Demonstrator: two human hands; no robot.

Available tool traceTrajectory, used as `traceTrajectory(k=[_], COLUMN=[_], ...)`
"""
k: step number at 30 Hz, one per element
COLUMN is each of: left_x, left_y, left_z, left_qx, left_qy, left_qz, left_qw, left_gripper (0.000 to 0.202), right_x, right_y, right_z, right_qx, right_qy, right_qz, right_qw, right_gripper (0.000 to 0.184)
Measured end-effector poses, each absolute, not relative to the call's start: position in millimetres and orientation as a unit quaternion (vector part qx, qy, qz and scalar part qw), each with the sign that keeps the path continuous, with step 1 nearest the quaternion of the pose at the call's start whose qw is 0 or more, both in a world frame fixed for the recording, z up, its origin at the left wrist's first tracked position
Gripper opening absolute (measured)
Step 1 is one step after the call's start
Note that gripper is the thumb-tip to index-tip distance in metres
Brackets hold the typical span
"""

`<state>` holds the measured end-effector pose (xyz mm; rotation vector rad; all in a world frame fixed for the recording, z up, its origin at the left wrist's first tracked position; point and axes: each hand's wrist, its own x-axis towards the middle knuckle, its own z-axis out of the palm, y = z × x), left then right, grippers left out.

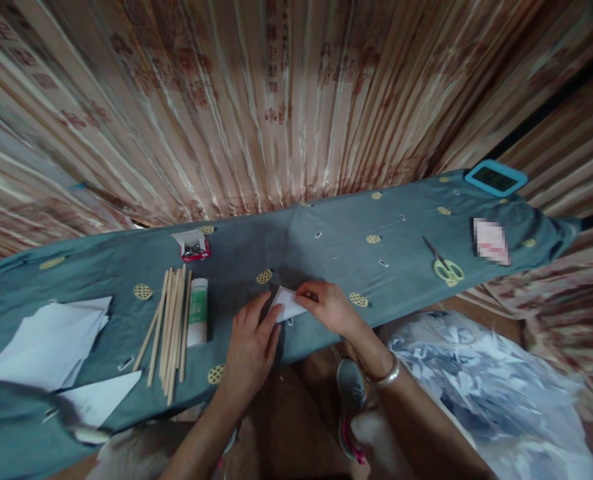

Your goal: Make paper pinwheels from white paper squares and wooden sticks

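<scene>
A small folded piece of white paper (287,304) lies on the cloth-covered table between my hands. My left hand (253,337) rests flat at its left side, fingers stretched out and the thumb touching the paper's edge. At the paper's right edge, my right hand (326,303) pinches it between thumb and fingertips, with a bracelet on that wrist. Left of my hands stands or lies a white and green glue stick (197,313), beside a bundle of thin wooden sticks (173,333).
White paper sheets (51,340) are stacked at the left. An opened small red box (195,247) of metal pieces sits behind the sticks. Scissors (446,267), a pinkish folded item (491,241) and a blue-framed device (496,178) lie right. A plastic bag (486,393) bulges below.
</scene>
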<state>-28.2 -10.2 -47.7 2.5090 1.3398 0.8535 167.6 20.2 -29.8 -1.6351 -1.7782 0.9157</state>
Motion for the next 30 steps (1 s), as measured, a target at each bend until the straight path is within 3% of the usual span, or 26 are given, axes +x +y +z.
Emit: traceTrajectory(k=[9, 30], left_x=[-1.6, -2.2], left_y=[-48.1, -48.3], left_z=[-59.4, -55.5], left_qx=[0.893, 0.894], left_qy=[0.393, 0.415], left_qz=[0.205, 0.141], left_qw=[0.082, 0.093], left_gripper=[0.057, 0.062], right_x=[167.3, 160.2], right_y=[16.9, 19.7], right_z=[-38.3, -55.5], right_qx=[-0.603, -0.614], right_qy=[-0.674, -0.690], right_qz=[0.300, 0.186], right_qw=[0.302, 0.334], right_gripper=[0.011, 0.008])
